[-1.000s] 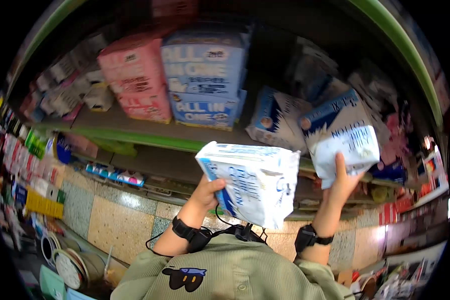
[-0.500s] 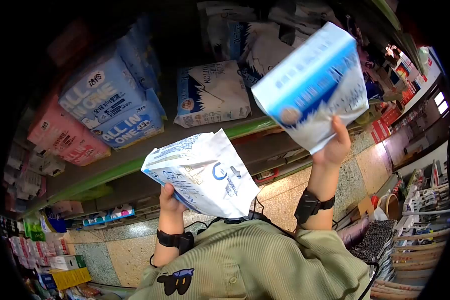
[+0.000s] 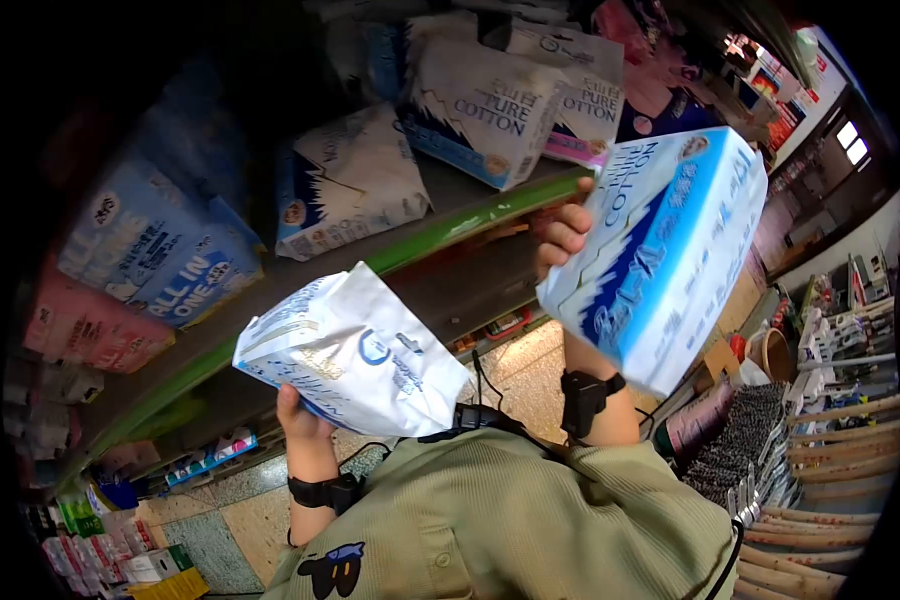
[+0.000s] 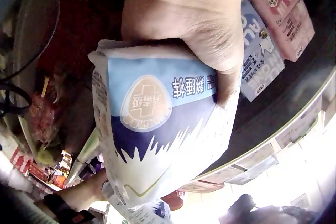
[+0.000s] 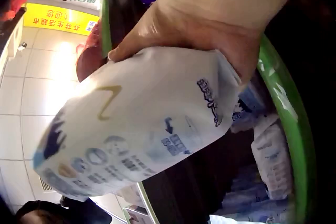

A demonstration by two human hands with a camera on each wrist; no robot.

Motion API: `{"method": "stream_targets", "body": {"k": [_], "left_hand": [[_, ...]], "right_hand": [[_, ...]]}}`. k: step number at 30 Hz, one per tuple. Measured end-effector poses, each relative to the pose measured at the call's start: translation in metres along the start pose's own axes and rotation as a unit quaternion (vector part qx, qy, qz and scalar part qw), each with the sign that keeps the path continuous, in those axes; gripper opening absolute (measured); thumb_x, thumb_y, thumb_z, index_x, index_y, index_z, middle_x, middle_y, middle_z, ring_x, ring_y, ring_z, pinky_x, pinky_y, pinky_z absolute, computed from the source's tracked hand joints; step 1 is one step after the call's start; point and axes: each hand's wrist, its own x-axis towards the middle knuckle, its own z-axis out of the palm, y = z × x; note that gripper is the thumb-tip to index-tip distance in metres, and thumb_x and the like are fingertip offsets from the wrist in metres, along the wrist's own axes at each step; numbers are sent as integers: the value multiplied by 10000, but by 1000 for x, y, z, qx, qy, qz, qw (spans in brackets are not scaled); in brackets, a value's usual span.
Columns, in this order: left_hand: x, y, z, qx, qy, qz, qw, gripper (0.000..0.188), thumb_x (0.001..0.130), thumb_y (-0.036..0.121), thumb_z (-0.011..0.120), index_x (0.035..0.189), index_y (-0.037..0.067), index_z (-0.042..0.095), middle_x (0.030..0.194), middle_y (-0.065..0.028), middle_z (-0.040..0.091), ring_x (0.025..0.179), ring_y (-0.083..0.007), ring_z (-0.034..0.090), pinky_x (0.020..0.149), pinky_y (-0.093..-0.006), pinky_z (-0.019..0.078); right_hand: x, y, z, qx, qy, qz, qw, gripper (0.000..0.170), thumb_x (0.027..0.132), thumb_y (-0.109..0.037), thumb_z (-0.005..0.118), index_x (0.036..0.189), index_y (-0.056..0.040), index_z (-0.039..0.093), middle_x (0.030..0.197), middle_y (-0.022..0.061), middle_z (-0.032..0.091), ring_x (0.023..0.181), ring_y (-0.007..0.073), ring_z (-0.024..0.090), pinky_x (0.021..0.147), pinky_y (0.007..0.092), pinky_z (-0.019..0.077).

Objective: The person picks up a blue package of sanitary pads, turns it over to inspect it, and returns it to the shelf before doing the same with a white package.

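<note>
My left hand [image 3: 305,420] grips a white and blue soft pack of sanitary pants [image 3: 375,355] by its near left edge, thumb over the side. Up close in the left wrist view, its blue end panel [image 4: 157,90] bears a pale round badge and Chinese print. A second such pack [image 3: 660,260], marked PURE COTTON, is in my right hand [image 3: 565,235], raised and tilted in front of the shelf. The fingers curl over its left side; the right wrist view shows the thumb and palm [image 5: 194,35] pressed along the top of this pack [image 5: 142,113].
More PURE COTTON packs [image 3: 485,105] lie on the green-edged shelf [image 3: 470,220]. Left of them stand blue ALL IN ONE packs [image 3: 155,240] and pink ones [image 3: 95,320]. Hangers [image 3: 820,500] and a dark knobbly mat [image 3: 750,440] sit at the lower right.
My right hand has turned its pack over to another angle, its fingers now showing on the left side. The left pack has shifted slightly left and down in view as the head view swung right.
</note>
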Motion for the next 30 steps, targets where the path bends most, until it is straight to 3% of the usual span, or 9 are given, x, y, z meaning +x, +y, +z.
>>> {"method": "stream_targets", "body": {"k": [2,4,8,12,15,20,22,25,30], "left_hand": [[-4,0,-14,-9,-5,-7,1000,707,802,462,634,1343,59,422,1322,-130,501,1189,-317,494,1025,-466,377],[-8,4,-2,-31,56,-3,998,722,760,401,705,1306,2,451,1255,-143,556,1141,-301,539,1008,-427,410],[-17,3,-26,-17,75,5,997,723,781,434,673,1322,15,439,1292,-134,529,1171,-297,516,1021,-436,389],[-22,4,-28,-4,86,10,996,734,783,452,668,1334,29,430,1314,-125,511,1192,-287,497,1037,-436,368],[-19,6,-32,-5,20,12,1000,684,846,460,567,1379,73,382,1379,-122,447,1243,-306,448,1057,-469,333],[-20,10,-22,0,82,18,996,671,799,383,671,1307,-1,457,1249,-130,566,1124,-278,559,994,-413,421],[-16,12,-14,-36,37,11,999,626,816,344,660,1296,-5,462,1249,-136,566,1126,-278,559,994,-410,424],[-14,12,-8,-44,42,18,998,586,829,314,648,1286,-6,469,1247,-139,569,1118,-278,566,985,-407,437],[-6,23,30,81,148,-2,986,610,861,244,617,1318,-74,367,1226,-208,545,1083,-293,583,937,-402,474]], "right_hand": [[-1,5,5,39,-27,54,997,612,891,-494,495,1316,-65,396,855,98,532,759,206,533,699,359,410],[0,11,10,16,-39,71,997,434,932,-318,478,1276,-55,457,758,30,524,630,144,525,603,278,424],[2,23,1,37,-85,83,992,428,917,-297,510,1276,-69,462,769,33,580,637,142,567,602,276,429],[-1,31,-1,34,-75,82,993,479,899,-319,548,1294,-75,428,793,39,598,651,146,589,620,279,442],[0,33,-14,83,-143,98,981,636,920,-497,409,1372,-54,347,858,98,566,705,202,548,700,353,403],[7,40,-27,126,-214,144,958,587,923,-471,437,1357,-81,367,854,77,579,715,176,570,683,310,407],[7,42,-23,77,-195,151,966,459,924,-261,539,1315,-78,384,847,75,626,720,174,643,658,293,477],[8,36,-9,-4,-163,209,964,480,908,-285,565,1302,-60,408,896,85,618,785,184,637,704,315,490],[-11,25,-24,-282,68,118,950,641,840,-366,669,1283,29,427,1151,147,593,1006,209,601,893,310,497]]}}
